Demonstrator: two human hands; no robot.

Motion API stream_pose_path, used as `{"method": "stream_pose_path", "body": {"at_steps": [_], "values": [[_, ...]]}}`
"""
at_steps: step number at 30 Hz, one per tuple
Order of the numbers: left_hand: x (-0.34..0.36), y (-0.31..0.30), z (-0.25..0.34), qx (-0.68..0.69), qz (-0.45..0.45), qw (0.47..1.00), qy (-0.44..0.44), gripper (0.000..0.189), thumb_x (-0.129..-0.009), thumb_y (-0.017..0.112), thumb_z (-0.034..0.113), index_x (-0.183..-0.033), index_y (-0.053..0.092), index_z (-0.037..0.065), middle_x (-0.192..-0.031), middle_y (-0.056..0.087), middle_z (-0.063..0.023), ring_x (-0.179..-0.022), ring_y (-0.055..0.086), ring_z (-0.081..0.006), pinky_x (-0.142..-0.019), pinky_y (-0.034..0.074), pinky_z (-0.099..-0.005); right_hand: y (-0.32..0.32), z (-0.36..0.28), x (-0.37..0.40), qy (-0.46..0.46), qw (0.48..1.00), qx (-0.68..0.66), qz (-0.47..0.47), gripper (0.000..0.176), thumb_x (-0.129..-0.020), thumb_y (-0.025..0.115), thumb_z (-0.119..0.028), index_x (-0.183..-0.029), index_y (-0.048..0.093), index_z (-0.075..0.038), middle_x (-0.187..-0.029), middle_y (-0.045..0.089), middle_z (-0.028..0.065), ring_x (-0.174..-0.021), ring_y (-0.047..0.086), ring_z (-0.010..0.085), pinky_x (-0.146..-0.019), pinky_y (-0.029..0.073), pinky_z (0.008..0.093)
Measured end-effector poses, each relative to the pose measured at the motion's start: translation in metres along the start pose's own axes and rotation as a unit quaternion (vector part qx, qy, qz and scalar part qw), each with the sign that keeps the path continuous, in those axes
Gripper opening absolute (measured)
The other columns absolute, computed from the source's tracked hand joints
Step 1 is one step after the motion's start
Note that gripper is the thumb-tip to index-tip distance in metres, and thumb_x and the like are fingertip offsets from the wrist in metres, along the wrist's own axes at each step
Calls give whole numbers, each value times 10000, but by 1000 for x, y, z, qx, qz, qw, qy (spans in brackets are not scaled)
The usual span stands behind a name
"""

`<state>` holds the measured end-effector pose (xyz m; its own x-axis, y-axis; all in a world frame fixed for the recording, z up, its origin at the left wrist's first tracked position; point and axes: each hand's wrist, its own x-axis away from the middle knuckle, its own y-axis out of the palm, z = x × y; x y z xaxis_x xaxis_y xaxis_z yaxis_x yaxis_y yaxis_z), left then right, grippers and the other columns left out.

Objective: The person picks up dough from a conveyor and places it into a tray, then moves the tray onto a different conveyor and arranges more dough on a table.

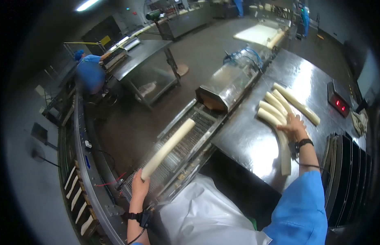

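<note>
A long pale dough roll (pixel 168 148) lies slantwise on the metal mesh conveyor (pixel 190 132). My left hand (pixel 140 187) is closed around its near end. On the steel table to the right, several more dough rolls (pixel 271 116) lie side by side, some of them bent. My right hand (pixel 295 125) rests over these with its fingers spread, touching them from above; its palm hides parts of the rolls beneath. One straight dough roll (pixel 297 104) lies just beyond that hand, apart from the others at its far end.
The mesh belt runs into a metal-hooded machine (pixel 231 83). A box with a red digital display (pixel 338 101) stands at the table's right, above a stack of dark trays (pixel 347 179). A co-worker in blue (pixel 90 71) is at the far left, near a steel table (pixel 143 57).
</note>
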<state>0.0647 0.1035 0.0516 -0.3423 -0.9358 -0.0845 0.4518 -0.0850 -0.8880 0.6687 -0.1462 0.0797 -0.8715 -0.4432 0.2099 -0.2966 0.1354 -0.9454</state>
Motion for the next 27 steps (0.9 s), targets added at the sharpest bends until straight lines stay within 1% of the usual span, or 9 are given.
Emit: {"method": "stream_pose_path", "body": {"at_steps": [5,12,16,17,18,20,22,24,27], "values": [[-24,36,-30,-45,-12,999,3,577,-776,686,270,-1233,528,-45,-1066,615,-274,-991,597,-414,-891,465,-442,1,-20,29,-59,998,3,-2,958,-533,837,-550,-1300,472,-109,-1271,439,211,-1208,413,414,-985,358,559],[5,45,18,8,13,999,32,489,-759,678,234,-1179,566,10,-1035,635,-222,-971,601,-392,-865,464,-453,11,-58,69,-90,995,36,7,852,-530,851,-466,-1195,537,-37,-1232,458,222,-1143,457,389,-964,376,531],[23,32,19,24,20,997,74,440,-767,676,246,-1149,586,45,-1019,639,-202,-943,602,-378,-844,457,-459,18,-67,86,-124,992,31,21,731,-594,825,-453,-1135,547,-48,-1212,470,229,-1126,465,387,-955,382,522],[28,29,13,25,27,997,69,440,-767,676,246,-1149,586,45,-1019,639,-202,-943,602,-378,-844,457,-459,20,-69,96,-116,991,61,24,604,-691,773,-382,-1127,534,-39,-1209,476,231,-1144,456,396,-987,362,509],[34,25,5,16,25,997,73,436,-765,685,261,-1137,593,54,-1006,642,-190,-930,605,-373,-841,455,-459,35,-64,98,-125,990,63,26,604,-691,773,-382,-1127,534,-39,-1209,476,231,-1144,456,396,-987,362,509],[48,10,-10,6,32,997,66,432,-762,695,277,-1125,601,63,-993,645,-178,-917,608,-367,-838,452,-459,80,-43,103,-209,962,23,176,543,-758,716,-278,-1192,506,-28,-1253,469,240,-1198,425,406,-1031,321,515],[58,-17,-17,-36,-5,999,35,439,-753,714,311,-1110,617,74,-971,647,-155,-924,605,-351,-841,449,-455,84,-30,129,-240,959,47,140,549,-785,673,-198,-1266,468,-31,-1320,433,253,-1248,381,420,-1064,272,542],[78,-32,-31,-56,11,998,3,445,-743,726,321,-1103,625,80,-970,649,-145,-934,603,-340,-851,445,-449,113,1,137,-203,955,69,206,612,-774,678,-193,-1328,449,-70,-1365,398,261,-1267,361,426,-1071,259,557],[101,-35,-64,-68,51,996,-30,449,-721,750,323,-1091,638,94,-971,650,-130,-954,597,-325,-871,436,-438,69,-9,182,-148,977,77,134,618,-789,680,-213,-1352,448,-108,-1369,395,263,-1272,357,425,-1073,262,555]]}}
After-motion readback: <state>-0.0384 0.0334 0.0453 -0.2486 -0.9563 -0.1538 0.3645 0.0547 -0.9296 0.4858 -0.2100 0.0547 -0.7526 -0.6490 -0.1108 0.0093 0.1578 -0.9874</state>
